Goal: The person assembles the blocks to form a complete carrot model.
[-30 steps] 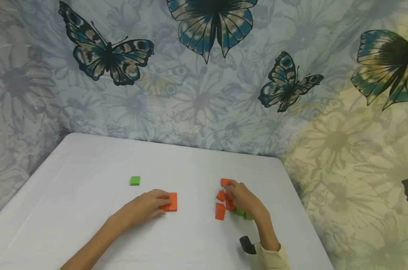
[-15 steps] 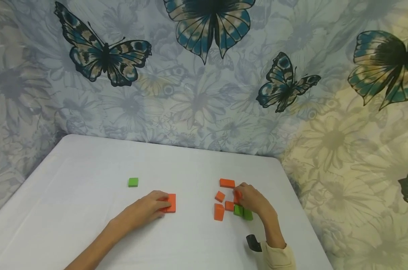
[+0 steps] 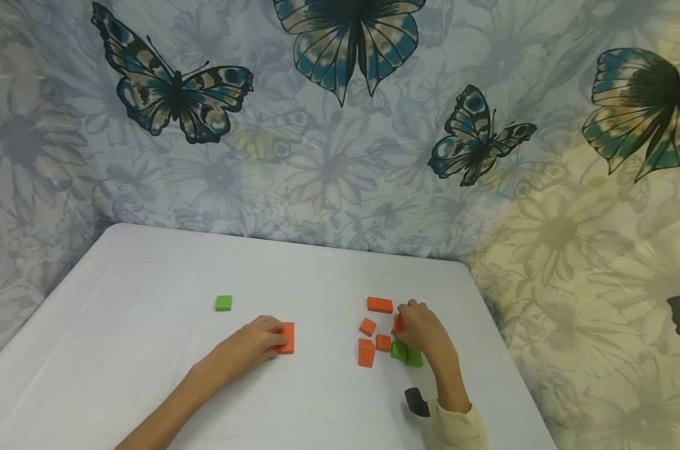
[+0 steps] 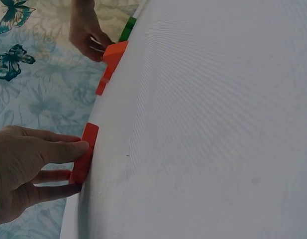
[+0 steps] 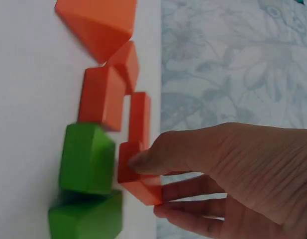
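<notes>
My left hand point(image 3: 249, 344) holds flat orange blocks point(image 3: 289, 338) on the table; its fingers hide most of them in the head view. In the left wrist view, thumb and fingers span the orange piece point(image 4: 85, 153). Over on the right, my right hand point(image 3: 430, 330) pinches an orange block point(image 5: 138, 181) between thumb and fingers. Just beside that block stand two green blocks point(image 5: 86, 158). More orange pieces lie around: a long one point(image 3: 380, 305), a small tilted one point(image 3: 367, 327), a small one point(image 3: 383, 342) and a larger one point(image 3: 365, 353).
A white-covered table point(image 3: 312, 400) bears all the blocks. Farther back on the left lies a lone green block point(image 3: 224, 303). A dark object point(image 3: 416, 402) sits at the right sleeve point(image 3: 458, 426). Behind the table hangs butterfly-patterned cloth point(image 3: 329, 169).
My right hand has moved right from the long orange block and the pile, now pinching an orange block beside the green ones. The left hand has stayed almost still on its blocks.
</notes>
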`<state>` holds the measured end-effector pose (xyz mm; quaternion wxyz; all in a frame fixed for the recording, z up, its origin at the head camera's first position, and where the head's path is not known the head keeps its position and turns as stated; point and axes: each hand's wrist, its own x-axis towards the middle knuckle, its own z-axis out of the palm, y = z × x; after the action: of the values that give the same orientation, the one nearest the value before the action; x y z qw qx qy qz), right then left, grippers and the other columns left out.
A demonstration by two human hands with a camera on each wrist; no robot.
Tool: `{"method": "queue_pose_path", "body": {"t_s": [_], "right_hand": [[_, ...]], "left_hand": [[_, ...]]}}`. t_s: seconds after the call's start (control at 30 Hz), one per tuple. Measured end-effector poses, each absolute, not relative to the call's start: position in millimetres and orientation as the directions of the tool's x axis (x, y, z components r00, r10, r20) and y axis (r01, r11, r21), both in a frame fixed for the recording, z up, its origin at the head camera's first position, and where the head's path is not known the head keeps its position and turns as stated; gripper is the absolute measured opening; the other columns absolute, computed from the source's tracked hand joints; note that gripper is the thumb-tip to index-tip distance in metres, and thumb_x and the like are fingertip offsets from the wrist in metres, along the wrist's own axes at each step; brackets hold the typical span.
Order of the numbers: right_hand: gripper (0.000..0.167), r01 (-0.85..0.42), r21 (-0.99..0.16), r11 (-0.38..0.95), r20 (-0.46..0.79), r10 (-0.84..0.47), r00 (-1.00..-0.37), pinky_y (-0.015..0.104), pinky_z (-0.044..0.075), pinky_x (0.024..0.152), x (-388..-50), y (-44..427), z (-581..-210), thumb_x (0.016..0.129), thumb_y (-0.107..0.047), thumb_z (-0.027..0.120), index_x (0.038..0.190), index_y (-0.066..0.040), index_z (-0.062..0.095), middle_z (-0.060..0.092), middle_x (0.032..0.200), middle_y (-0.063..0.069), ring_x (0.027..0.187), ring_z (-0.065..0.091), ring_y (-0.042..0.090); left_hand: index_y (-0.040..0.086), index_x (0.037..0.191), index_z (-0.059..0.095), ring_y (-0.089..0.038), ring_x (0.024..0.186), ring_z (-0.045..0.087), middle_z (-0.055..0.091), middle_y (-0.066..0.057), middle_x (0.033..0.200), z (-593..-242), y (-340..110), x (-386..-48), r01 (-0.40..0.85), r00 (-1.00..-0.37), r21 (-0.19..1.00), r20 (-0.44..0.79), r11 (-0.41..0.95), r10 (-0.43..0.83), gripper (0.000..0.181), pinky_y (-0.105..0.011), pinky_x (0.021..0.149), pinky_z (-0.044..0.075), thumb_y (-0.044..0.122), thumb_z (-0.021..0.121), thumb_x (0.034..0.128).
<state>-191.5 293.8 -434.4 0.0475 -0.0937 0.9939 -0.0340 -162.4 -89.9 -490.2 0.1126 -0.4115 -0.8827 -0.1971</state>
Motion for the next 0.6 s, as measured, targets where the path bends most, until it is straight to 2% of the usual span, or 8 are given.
{"method": "queue_pose_path", "body": {"t_s": [0.1,0.2,0.37,0.47,0.6], "right_hand": [[0.043,-0.204,-0.042,0.978,0.007,-0.204,-0.979,0.04,0.058,0.076,-188.8,285.0,-427.4,0.08,-0.016,0.09,0.113,0.004,0.071,0.064,0.093,0.012,0.083,0.056,0.025],[0.045,-0.274,-0.053,0.96,0.072,-0.27,-0.96,0.04,0.058,0.076,-184.0,269.5,-419.6,0.077,-0.017,0.092,0.111,0.005,0.071,0.066,0.095,0.013,0.083,0.056,0.025],[0.048,-0.465,-0.045,0.884,0.122,-0.457,-0.881,0.038,0.06,0.08,-176.3,231.8,-413.7,0.078,-0.02,0.092,0.114,0.004,0.071,0.071,0.105,0.012,0.09,0.062,0.025],[0.05,-0.549,0.003,0.836,0.096,-0.546,-0.832,0.034,0.061,0.084,-172.9,205.5,-417.4,0.08,-0.025,0.092,0.117,0.0,0.072,0.072,0.11,0.009,0.095,0.064,0.023],[0.049,-0.606,0.03,0.795,-0.015,-0.605,-0.796,0.03,0.061,0.09,-173.8,172.2,-428.9,0.083,-0.028,0.088,0.123,-0.006,0.071,0.072,0.116,0.004,0.1,0.065,0.019]], "left_hand": [[0.015,0.1,0.08,-0.022,0.111,0.066,0.071,-0.001,0.109,-489.5,-89.1,-164.0,0.764,-0.644,0.264,0.36,0.588,0.675,0.017,-0.034,0.094,0.061,0.011,0.087,0.0839],[0.014,0.102,0.081,-0.023,0.112,0.066,0.072,-0.003,0.11,-489.2,-88.8,-163.1,0.759,-0.651,0.284,0.357,0.586,0.67,0.02,-0.034,0.095,0.062,0.01,0.087,0.0834],[0.014,0.104,0.082,-0.023,0.113,0.067,0.073,-0.003,0.113,-488.9,-87.1,-162.9,0.734,-0.679,0.327,0.339,0.595,0.652,0.021,-0.034,0.094,0.062,0.01,0.087,0.0839],[0.013,0.106,0.083,-0.023,0.115,0.067,0.073,-0.004,0.115,-489.3,-85.9,-164.7,0.725,-0.689,0.332,0.334,0.603,0.644,0.022,-0.035,0.096,0.062,0.012,0.087,0.0842],[0.01,0.108,0.083,-0.025,0.116,0.068,0.074,-0.006,0.116,-489.9,-84.8,-167.5,0.733,-0.68,0.319,0.344,0.6,0.647,0.024,-0.038,0.098,0.061,0.013,0.087,0.0841]]}}
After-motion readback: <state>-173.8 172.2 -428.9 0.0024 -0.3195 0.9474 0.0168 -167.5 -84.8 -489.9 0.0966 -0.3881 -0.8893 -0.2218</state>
